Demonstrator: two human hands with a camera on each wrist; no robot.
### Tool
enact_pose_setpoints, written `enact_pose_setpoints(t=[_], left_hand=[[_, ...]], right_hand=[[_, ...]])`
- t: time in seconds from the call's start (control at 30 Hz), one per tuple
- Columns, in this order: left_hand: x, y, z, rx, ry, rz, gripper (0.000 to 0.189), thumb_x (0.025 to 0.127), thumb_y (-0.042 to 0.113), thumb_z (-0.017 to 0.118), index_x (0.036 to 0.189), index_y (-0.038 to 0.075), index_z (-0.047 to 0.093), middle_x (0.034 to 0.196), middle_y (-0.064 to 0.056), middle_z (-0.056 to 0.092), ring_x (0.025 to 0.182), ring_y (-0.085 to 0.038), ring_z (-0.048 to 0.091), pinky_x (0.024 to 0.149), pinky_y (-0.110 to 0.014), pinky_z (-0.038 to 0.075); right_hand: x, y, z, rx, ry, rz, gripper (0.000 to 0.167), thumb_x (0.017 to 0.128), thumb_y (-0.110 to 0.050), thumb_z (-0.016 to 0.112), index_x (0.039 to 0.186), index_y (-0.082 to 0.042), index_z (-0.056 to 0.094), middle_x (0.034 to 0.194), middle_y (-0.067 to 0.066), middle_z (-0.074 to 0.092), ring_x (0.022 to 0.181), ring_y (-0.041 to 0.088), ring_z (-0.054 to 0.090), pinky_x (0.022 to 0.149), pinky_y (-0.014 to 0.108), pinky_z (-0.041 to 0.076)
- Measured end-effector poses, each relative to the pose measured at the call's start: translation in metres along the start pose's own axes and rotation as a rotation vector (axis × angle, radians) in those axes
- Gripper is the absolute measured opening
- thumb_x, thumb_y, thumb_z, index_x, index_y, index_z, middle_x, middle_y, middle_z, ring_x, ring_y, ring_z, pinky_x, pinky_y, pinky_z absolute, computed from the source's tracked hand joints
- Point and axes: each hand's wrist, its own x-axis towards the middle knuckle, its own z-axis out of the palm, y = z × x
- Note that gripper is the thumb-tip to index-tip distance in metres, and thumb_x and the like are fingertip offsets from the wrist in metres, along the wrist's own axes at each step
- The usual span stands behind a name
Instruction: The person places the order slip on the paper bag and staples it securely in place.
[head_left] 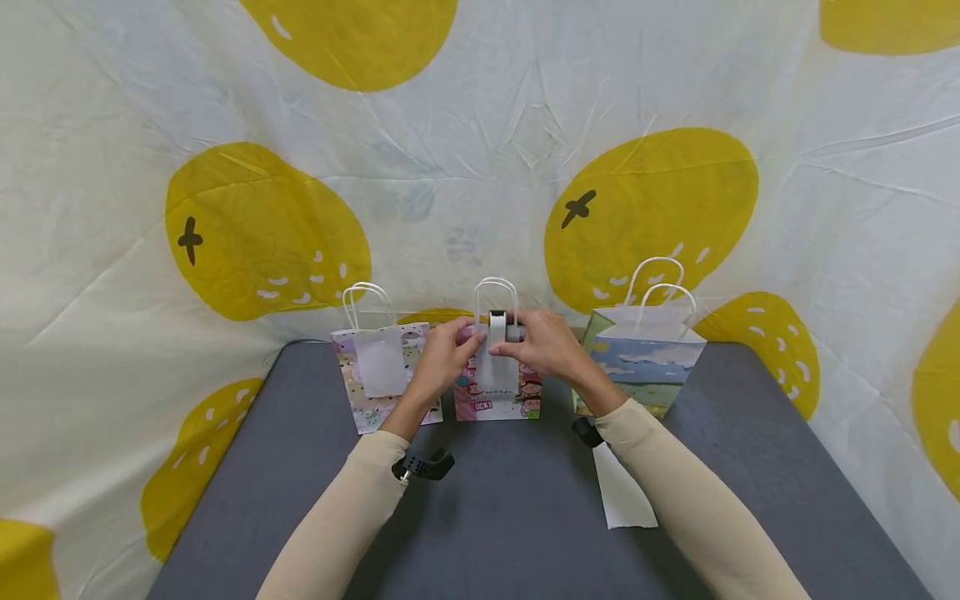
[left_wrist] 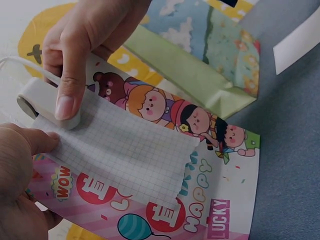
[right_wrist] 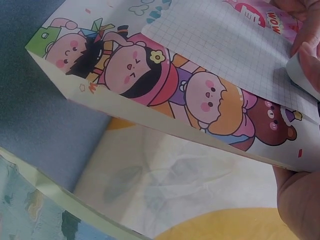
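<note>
Between my hands stands a pink and white paper gift bag (head_left: 486,407) with cartoon figures and white handles. A sheet of squared paper (left_wrist: 125,150) with a torn edge lies against its front, near the top rim. My right hand (head_left: 547,340) grips a small white stapler (left_wrist: 50,102) at the rim, its thumb pressed on the stapler and its other fingers behind the bag. My left hand (head_left: 444,354) pinches the paper and the bag's top edge beside the stapler. The stapler's jaw straddles the rim and is partly hidden by the fingers.
A patterned gift bag (head_left: 420,367) with a white paper piece (head_left: 381,362) on its front stands left. On the right stands a larger landscape-print bag (head_left: 648,358). A loose white paper strip (head_left: 622,496) lies on the grey table (head_left: 495,517) near the right forearm. A printed curtain (head_left: 480,167) hangs behind.
</note>
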Motion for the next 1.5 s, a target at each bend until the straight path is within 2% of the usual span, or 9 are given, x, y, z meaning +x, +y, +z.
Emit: enact_pose_setpoints(t=[0.13,0.4,0.73,0.83,0.93,1.03,1.13,1.27,1.5], left_hand=[[0.000,-0.001,0.000,0.009,0.003,0.008,0.026,0.098,0.019,0.069,0.120,0.005,0.071,0.101,-0.011,0.075,0.078,-0.018,0.064,0.068,-0.031,0.054],[0.000,-0.002,0.000,0.014,-0.022,-0.011,0.026,0.099,0.017,0.068,0.122,0.005,0.070,0.097,-0.011,0.076,0.074,-0.018,0.064,0.062,-0.030,0.050],[0.001,-0.003,-0.002,0.011,-0.010,0.021,0.022,0.098,0.016,0.069,0.118,0.005,0.071,0.105,-0.012,0.075,0.083,-0.020,0.068,0.069,-0.034,0.055],[0.002,-0.004,-0.003,0.028,-0.006,0.028,0.021,0.098,0.016,0.069,0.116,0.005,0.071,0.102,-0.011,0.075,0.080,-0.020,0.066,0.069,-0.033,0.055],[0.003,-0.004,-0.003,0.031,-0.007,0.027,0.021,0.098,0.017,0.069,0.116,0.005,0.071,0.099,-0.011,0.075,0.078,-0.020,0.064,0.070,-0.033,0.055],[0.003,-0.004,-0.003,0.024,-0.014,0.024,0.022,0.098,0.017,0.068,0.117,0.005,0.071,0.099,-0.010,0.074,0.079,-0.019,0.064,0.072,-0.033,0.056],[0.003,-0.005,-0.003,0.015,-0.020,0.022,0.022,0.099,0.017,0.068,0.118,0.006,0.070,0.100,-0.010,0.074,0.080,-0.020,0.064,0.073,-0.034,0.056],[0.003,-0.005,-0.003,0.011,-0.023,0.019,0.023,0.099,0.017,0.068,0.118,0.006,0.070,0.101,-0.010,0.075,0.081,-0.020,0.065,0.074,-0.035,0.056],[0.004,-0.005,-0.004,0.009,-0.019,0.030,0.022,0.098,0.016,0.069,0.117,0.006,0.071,0.103,-0.011,0.075,0.083,-0.020,0.067,0.075,-0.036,0.057]], right_hand=[[0.000,0.001,0.002,-0.004,0.008,0.001,0.042,0.083,-0.037,0.085,0.113,-0.011,0.071,0.063,0.000,0.057,0.054,0.017,0.050,0.052,0.031,0.037],[-0.001,0.000,0.002,-0.010,0.010,0.017,0.042,0.083,-0.039,0.085,0.113,-0.012,0.072,0.078,-0.001,0.068,0.060,0.017,0.055,0.055,0.032,0.043],[0.002,0.002,-0.004,0.156,-0.081,0.039,0.049,0.082,-0.040,0.085,0.119,-0.011,0.069,0.100,0.005,0.071,0.078,0.020,0.065,0.066,0.035,0.055],[0.003,0.003,-0.007,0.261,-0.080,0.050,0.051,0.086,-0.038,0.083,0.126,-0.011,0.065,0.108,0.006,0.069,0.089,0.022,0.066,0.074,0.037,0.057],[0.006,0.003,-0.012,0.346,-0.055,0.027,0.057,0.089,-0.034,0.080,0.137,-0.013,0.055,0.107,0.008,0.067,0.092,0.024,0.064,0.076,0.039,0.056],[0.009,0.003,-0.017,0.359,-0.031,-0.041,0.071,0.091,-0.029,0.078,0.152,-0.018,0.042,0.101,0.011,0.067,0.087,0.025,0.064,0.074,0.039,0.056],[0.012,0.003,-0.020,0.355,-0.032,-0.090,0.077,0.093,-0.028,0.076,0.158,-0.027,0.034,0.107,0.009,0.069,0.088,0.023,0.066,0.077,0.039,0.056],[0.013,0.003,-0.023,0.339,-0.020,-0.088,0.065,0.093,-0.032,0.075,0.151,-0.030,0.044,0.116,0.007,0.066,0.092,0.022,0.068,0.080,0.040,0.057],[0.014,0.005,-0.028,0.314,0.025,-0.042,0.044,0.089,-0.031,0.079,0.121,-0.015,0.054,0.100,0.009,0.064,0.085,0.022,0.069,0.071,0.036,0.057]])
